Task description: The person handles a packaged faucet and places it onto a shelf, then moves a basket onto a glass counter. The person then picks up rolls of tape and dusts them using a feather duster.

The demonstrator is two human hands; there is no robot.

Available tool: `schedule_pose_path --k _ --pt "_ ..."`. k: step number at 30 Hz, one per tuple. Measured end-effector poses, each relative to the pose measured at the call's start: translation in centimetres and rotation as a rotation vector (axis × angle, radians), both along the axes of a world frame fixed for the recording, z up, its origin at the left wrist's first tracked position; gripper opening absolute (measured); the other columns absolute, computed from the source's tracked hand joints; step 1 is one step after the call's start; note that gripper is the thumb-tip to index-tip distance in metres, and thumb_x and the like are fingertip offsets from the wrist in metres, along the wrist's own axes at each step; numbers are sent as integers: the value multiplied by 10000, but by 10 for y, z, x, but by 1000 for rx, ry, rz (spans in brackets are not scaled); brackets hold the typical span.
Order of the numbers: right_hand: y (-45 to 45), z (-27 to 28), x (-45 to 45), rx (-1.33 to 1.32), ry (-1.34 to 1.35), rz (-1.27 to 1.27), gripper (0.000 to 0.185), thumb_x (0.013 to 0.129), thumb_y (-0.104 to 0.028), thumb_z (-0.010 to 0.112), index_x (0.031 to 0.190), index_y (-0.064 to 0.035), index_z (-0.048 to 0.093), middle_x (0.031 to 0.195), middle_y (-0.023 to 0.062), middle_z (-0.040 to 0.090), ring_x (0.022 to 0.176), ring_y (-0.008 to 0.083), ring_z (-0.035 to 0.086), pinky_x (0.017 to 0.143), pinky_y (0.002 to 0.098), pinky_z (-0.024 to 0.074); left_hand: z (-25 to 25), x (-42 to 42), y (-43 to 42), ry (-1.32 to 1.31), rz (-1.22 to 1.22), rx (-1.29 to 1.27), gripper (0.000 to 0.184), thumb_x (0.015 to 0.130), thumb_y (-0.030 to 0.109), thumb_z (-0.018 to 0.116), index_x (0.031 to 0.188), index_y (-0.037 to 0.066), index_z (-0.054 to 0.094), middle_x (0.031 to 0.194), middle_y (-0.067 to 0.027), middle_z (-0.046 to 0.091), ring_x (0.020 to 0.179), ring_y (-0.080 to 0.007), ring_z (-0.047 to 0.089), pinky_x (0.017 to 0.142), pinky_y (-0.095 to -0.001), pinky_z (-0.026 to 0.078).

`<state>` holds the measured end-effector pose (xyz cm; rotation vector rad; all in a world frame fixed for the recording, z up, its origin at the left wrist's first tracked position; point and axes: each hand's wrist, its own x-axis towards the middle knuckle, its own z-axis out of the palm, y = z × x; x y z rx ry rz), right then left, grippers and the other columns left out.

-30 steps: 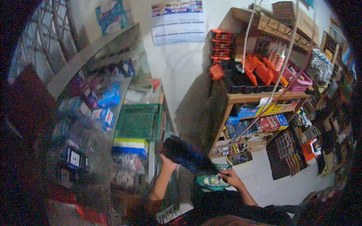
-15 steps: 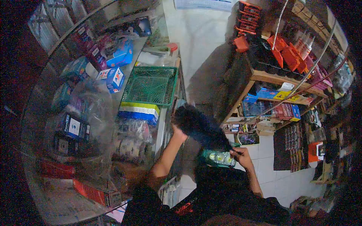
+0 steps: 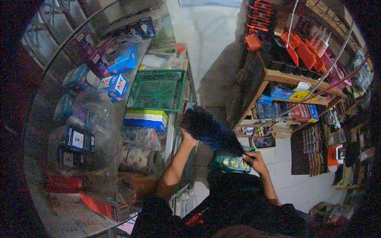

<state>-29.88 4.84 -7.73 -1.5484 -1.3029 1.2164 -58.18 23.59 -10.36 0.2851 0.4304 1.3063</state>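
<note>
A dark, fluffy duster [image 3: 214,131] slants across the middle of the head view, its bushy end up and to the left. My right hand [image 3: 255,162] is closed around its thin lower end. At the bushy end is my left hand [image 3: 188,139], touching or just beneath the fibres, which hide most of its fingers. Close to my body, just left of my right hand, sits a green see-through pack [image 3: 232,163] with round yellowish pieces in it. My left hand is also close to the edge of the glass counter, beside a green plastic basket [image 3: 156,90].
On the left, the counter holds a blue-and-yellow box [image 3: 146,120], a blue-and-white ABC box [image 3: 117,86], a dark bulb box [image 3: 79,139] and a red box [image 3: 104,206]. To the right stands a wooden shelf [image 3: 305,84] with orange bins [image 3: 305,57]. Thin cords hang before it.
The view has shifted slightly. The duster and both hands keep nearly the same pose, and the duster looks a little less blurred now.
</note>
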Motion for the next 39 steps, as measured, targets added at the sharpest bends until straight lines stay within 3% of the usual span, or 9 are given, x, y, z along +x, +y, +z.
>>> schedule_pose_path --k 6,10,16,19,22,28,32,34,39 --pt "1 -1 10 -61 -55 63 241 852 -233 688 944 -12 712 709 51 656 682 120 562 698 297 474 22 1 0 135 18 -93 583 934 540 358 1305 115 505 1274 -41 564 1147 -256 547 976 -415 425" --pt "1 22 -5 -51 1 -97 309 921 -186 600 670 -6 595 602 -21 522 575 70 449 532 255 332 38 4 -4 264 62 -150 577 943 522 335 1309 104 492 1274 -40 561 1144 -246 548 956 -403 433" --pt "1 4 2 -15 0 -56 308 915 -206 610 674 -16 587 593 -29 502 549 65 418 500 251 308 -20 -3 6 368 148 -121 549 960 468 348 1354 99 444 1265 -58 555 1135 -254 541 965 -388 427" --pt "-1 4 7 -143 135 -101 301 854 -302 705 918 -8 713 716 12 627 625 76 518 586 250 436 -20 -2 11 443 180 -161 551 962 459 333 1363 97 441 1306 -65 528 1174 -253 512 989 -384 407" --pt "-1 7 9 -38 -15 48 313 909 -213 623 656 -33 581 598 -42 500 543 50 420 497 243 314 -1 4 1 380 146 -237 558 963 459 339 1363 84 440 1340 -69 500 1209 -247 482 1012 -380 384" --pt "0 15 2 -73 79 -74 315 907 -226 632 650 -48 588 608 -43 516 550 49 425 498 240 312 7 9 1 547 252 -140 541 960 421 345 1350 63 454 1324 -63 513 1197 -233 494 1027 -380 369" --pt "0 15 4 -91 50 4 320 912 -226 626 649 -48 584 597 -43 513 545 51 427 497 238 308 -70 -5 9 290 37 -69 502 982 398 342 1343 70 457 1317 -39 513 1191 -225 494 1032 -368 357" --pt "-1 15 -7 -75 124 -147 330 914 -224 623 637 -48 584 582 -42 509 531 53 423 493 239 305 -3 3 3 508 221 -39 521 977 431 350 1356 86 451 1337 -50 503 1196 -218 493 1006 -377 392" --pt "-4 16 5 -37 34 22 324 914 -218 622 643 -42 597 580 -34 516 529 53 420 491 245 302 3 6 2 457 202 -73 560 946 478 378 1356 103 452 1328 -83 525 1216 -280 486 1054 -454 359"
